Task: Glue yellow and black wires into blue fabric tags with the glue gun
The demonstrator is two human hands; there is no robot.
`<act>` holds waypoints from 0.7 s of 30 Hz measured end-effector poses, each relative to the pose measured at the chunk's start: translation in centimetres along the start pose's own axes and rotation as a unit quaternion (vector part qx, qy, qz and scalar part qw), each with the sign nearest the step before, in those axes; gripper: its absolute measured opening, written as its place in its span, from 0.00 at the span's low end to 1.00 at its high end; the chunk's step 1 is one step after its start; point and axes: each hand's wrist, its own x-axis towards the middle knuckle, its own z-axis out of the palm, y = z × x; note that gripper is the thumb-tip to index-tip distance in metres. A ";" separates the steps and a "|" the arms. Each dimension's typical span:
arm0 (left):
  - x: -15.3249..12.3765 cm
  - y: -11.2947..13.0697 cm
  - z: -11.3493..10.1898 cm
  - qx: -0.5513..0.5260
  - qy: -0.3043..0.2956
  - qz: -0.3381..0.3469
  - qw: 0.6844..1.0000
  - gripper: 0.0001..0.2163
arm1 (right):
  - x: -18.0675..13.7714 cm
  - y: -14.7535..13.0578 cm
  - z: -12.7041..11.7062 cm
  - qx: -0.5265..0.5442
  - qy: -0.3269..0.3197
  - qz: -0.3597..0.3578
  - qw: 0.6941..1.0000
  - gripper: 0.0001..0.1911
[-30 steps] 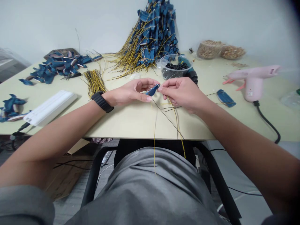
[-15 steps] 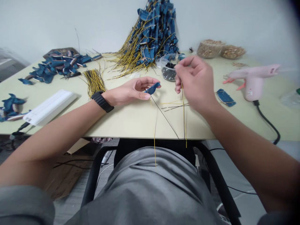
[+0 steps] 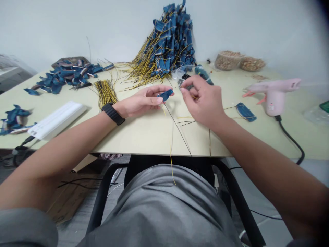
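My left hand is closed on a small blue wired piece, pinched between thumb and fingers. A black wire runs down from this piece to the table edge, and a yellow wire hangs over the edge onto the lap. To the right, my right hand is closed in a pinch on thin wires, mostly hidden by the hand; a dark length shows below the forearm. Its fingertips are near the blue piece but apart from it. Loose wires lie beneath on the table.
A tall heap of wired blue pieces stands against the wall, beside a clear tub. Farther left are a yellow-black wire bundle, more blue pieces and a white box. A pink glue gun lies right, near another blue piece.
My right hand has moved left and down, closer to the blue piece, drawing its wires along. The left hand stays nearly in place, with the piece turned slightly.
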 end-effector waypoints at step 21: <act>-0.1 0.4 2.2 -0.020 0.012 -0.009 1.000 0.39 | -0.4 0.5 2.2 -0.237 -0.045 -0.084 0.967 0.12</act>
